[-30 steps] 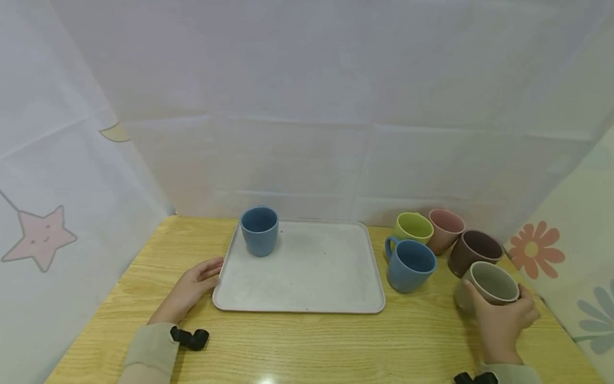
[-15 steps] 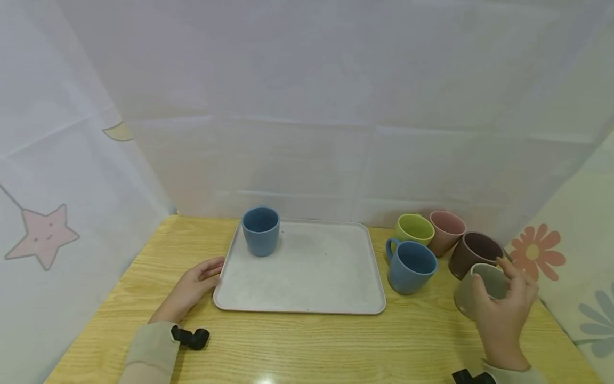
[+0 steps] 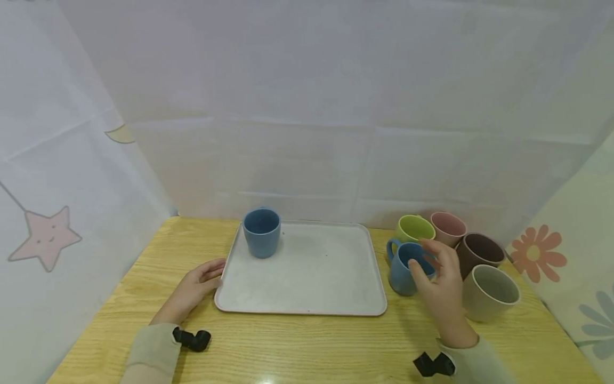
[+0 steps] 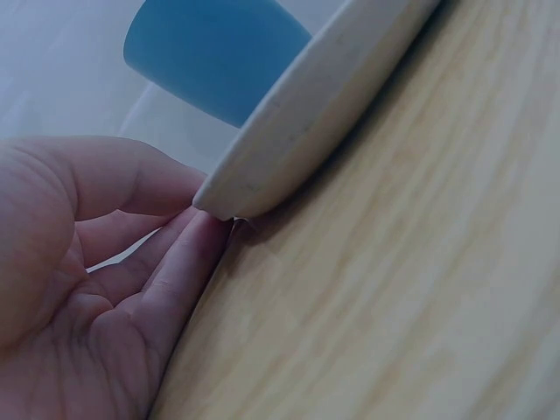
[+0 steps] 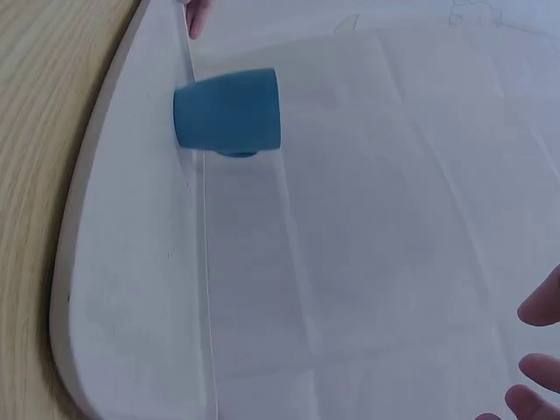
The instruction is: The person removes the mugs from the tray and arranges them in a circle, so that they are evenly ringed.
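My left hand [image 3: 194, 285] rests on the table at the left side of the white tray [image 3: 312, 288]. In the left wrist view its fingertips touch the tray's rim [image 4: 289, 114], fingers loosely bent. One blue mug [image 3: 262, 242] stands upright near the tray's back left corner. My right hand [image 3: 441, 298] is over a second blue mug [image 3: 402, 274], just right of the tray. Thumb and fingers are spread apart, overlapping the mug's opening in the head view. Only a few fingertips [image 5: 542, 306] show in the right wrist view. That mug's handle points left.
Behind the second blue mug stand a green mug [image 3: 406, 229] and a pink mug [image 3: 448, 226]. A dark brown mug [image 3: 467, 256] and a grey-green mug [image 3: 479, 301] are at the right, partly behind my hand. White cloth [image 3: 307, 133] walls in the table.
My right hand has let go of the grey-green mug and moved left to the second blue mug. The grey-green mug stays on the table. My left hand has not moved.
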`<action>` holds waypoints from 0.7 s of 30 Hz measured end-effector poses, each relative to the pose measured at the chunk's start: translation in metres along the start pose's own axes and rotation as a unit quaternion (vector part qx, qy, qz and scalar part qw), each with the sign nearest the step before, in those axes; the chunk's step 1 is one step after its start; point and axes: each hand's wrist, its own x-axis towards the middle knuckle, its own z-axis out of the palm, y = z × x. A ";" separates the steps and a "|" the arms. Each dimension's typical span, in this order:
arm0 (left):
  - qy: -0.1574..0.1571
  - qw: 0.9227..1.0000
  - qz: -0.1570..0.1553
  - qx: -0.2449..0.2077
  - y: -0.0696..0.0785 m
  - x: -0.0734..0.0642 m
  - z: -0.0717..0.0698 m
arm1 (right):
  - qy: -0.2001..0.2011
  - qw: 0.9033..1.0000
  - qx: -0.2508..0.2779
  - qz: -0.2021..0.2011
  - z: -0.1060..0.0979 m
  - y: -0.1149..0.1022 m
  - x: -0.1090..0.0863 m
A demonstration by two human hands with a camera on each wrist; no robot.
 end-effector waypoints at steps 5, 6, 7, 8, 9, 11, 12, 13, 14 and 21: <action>0.001 1.000 0.000 0.006 0.001 -0.001 0.000 | -0.044 0.998 -0.004 -0.050 0.032 -0.008 0.006; 0.003 1.000 0.001 0.007 0.002 -0.001 -0.001 | -0.051 0.997 -0.007 -0.056 0.039 -0.009 0.007; 0.003 1.000 0.001 0.010 0.002 -0.001 -0.001 | -0.057 0.997 -0.009 -0.058 0.046 -0.008 0.009; 0.004 1.000 0.000 0.013 0.002 -0.002 -0.001 | -0.064 0.996 -0.010 -0.057 0.054 -0.009 0.010; 0.006 1.000 0.001 0.014 0.002 -0.002 -0.001 | -0.072 0.996 -0.010 -0.053 0.061 -0.008 0.011; 0.011 1.000 -0.001 0.014 0.003 -0.002 -0.001 | -0.087 0.995 -0.009 -0.044 0.078 -0.005 0.013; 0.012 1.000 -0.001 0.014 0.003 -0.002 -0.001 | -0.098 0.994 -0.008 -0.039 0.086 -0.004 0.013; 0.012 1.000 -0.001 0.015 0.003 -0.002 -0.001 | -0.109 0.993 -0.005 -0.033 0.094 -0.003 0.014; 0.013 1.000 -0.001 0.013 0.003 -0.002 -0.001 | -0.121 0.992 0.000 -0.029 0.102 -0.001 0.014; 0.013 1.000 0.003 0.021 0.004 -0.003 0.001 | -0.226 0.973 0.034 0.038 0.152 0.007 0.017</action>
